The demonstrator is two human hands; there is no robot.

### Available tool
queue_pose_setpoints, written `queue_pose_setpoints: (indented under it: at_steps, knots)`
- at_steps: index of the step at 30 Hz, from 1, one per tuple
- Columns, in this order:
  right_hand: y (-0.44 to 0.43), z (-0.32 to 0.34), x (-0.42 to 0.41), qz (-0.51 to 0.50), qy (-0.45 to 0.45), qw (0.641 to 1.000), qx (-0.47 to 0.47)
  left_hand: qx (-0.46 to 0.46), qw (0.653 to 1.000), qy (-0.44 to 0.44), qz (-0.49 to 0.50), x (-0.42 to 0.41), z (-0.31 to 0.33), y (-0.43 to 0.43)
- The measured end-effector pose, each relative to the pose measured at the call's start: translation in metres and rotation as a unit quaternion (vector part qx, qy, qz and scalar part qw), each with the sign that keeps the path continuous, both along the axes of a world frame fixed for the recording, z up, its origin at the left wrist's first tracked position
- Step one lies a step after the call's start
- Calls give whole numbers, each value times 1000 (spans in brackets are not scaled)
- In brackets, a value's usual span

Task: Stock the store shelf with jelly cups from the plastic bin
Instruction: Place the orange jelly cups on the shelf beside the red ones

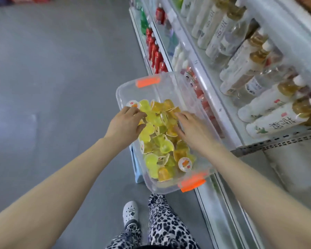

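A clear plastic bin (126, 92) with orange latches stands on a light blue stool beside the shelf. Inside lies a heap of yellow and orange jelly cups (160, 146). My left hand (126, 123) reaches into the bin's left side, its fingers curled around yellow cups at the pile's far edge. My right hand (192, 128) lies on the pile's right side, fingers spread and pressing down among the cups. The store shelf (214, 97) runs along the right of the bin.
White and clear bottles (258, 97) lie in rows on the upper shelf at right; red bottles (154, 51) stand on a lower tier beyond the bin. Grey floor (52, 78) spreads to the left. My patterned trouser legs and a white shoe (130, 212) are below the bin.
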State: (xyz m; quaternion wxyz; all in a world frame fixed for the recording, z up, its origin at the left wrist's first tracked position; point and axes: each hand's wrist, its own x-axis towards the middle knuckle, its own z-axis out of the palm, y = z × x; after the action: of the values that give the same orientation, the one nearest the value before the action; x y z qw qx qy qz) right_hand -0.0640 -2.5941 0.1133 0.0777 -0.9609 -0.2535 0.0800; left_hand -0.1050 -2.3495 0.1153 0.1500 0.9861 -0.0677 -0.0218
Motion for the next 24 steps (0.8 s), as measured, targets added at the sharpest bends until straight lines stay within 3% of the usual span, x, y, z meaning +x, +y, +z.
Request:
queue_pose_setpoints:
  at_steps: [10,17,24]
  knots:
    - [76,-75,123,19,103,994,10,-3,999,-20,45,54,-31,7]
    - [94,-113,147,61,91,993,-33,9,999,-40,34,55,-41,11]
    - [64,-88,127,2,82,993,84,108,993,52,10,70,-37,2]
